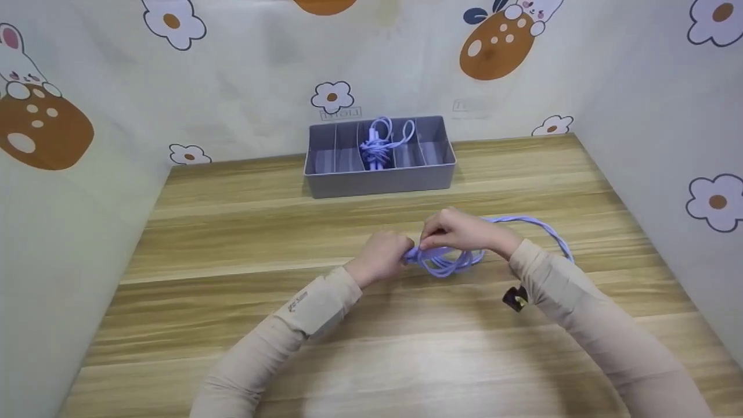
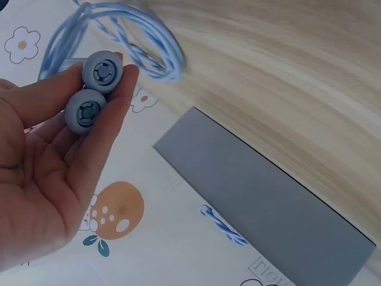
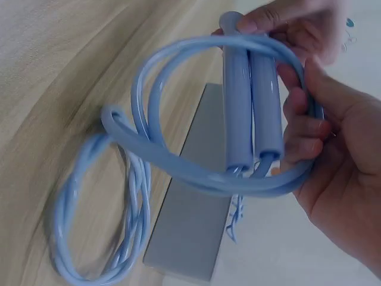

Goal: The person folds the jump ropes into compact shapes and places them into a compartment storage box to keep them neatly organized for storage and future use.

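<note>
Gripping the two handles (image 2: 94,89) of a pale blue skipping rope (image 1: 450,258) side by side, the left hand (image 1: 380,255) curls its fingers and thumb round their capped ends. The right hand (image 1: 458,231) meets it from the other side, fingers closed round the rope's loops where they pass over the handles, as the right wrist view shows. Both hands hover just above the wooden table (image 1: 232,325), on the near side of the grey organiser box (image 1: 380,174) and well apart from it. A slack length of rope arcs out beyond the right hand and lies on the table.

Winding looks like the work in hand; it would go best with the handles kept parallel and pinned firmly, each turn laid snug beside the last, and the trailing slack fed in without kinks.

The grey organiser box stands at the far edge of the table against the patterned backdrop (image 1: 261,69). Dividers split it into several compartments; a second bundled rope (image 1: 377,148) of the same colour sits in a middle one, loops poking above the rim. The other compartments appear to hold nothing.
</note>
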`<state>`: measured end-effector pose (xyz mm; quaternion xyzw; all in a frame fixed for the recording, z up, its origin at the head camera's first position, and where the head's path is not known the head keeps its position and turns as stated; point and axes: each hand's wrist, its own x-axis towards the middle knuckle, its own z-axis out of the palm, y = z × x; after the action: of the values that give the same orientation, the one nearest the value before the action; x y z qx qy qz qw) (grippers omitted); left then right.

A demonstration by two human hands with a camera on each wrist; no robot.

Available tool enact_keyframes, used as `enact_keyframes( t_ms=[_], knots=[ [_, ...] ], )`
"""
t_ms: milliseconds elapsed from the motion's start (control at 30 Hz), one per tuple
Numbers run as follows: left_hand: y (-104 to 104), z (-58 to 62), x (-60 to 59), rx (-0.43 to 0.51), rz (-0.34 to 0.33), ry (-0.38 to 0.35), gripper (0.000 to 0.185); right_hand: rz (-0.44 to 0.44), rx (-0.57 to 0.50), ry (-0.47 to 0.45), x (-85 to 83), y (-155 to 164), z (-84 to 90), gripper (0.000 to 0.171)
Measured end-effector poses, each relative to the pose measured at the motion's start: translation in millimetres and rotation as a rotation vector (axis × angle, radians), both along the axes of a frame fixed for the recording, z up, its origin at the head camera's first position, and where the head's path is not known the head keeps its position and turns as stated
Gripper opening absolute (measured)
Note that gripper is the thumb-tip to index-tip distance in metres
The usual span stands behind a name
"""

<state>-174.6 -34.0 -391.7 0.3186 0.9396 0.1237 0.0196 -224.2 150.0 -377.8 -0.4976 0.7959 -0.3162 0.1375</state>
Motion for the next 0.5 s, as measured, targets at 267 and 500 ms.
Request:
enact_keyframes(
  t_ms=[267,500],
  knots=[
    [-6.7,-10.9,-1.5,0.042,-0.1,0.138,0.004,-0.027,0.013,-0.272,-11.5,12.3,0.0,0.014],
    [-8.8,-16.8,-2.1,0.154,-0.159,0.197,0.004,-0.148,-0.077,-0.377,-15.9,11.0,-12.4,0.015]
  ],
)
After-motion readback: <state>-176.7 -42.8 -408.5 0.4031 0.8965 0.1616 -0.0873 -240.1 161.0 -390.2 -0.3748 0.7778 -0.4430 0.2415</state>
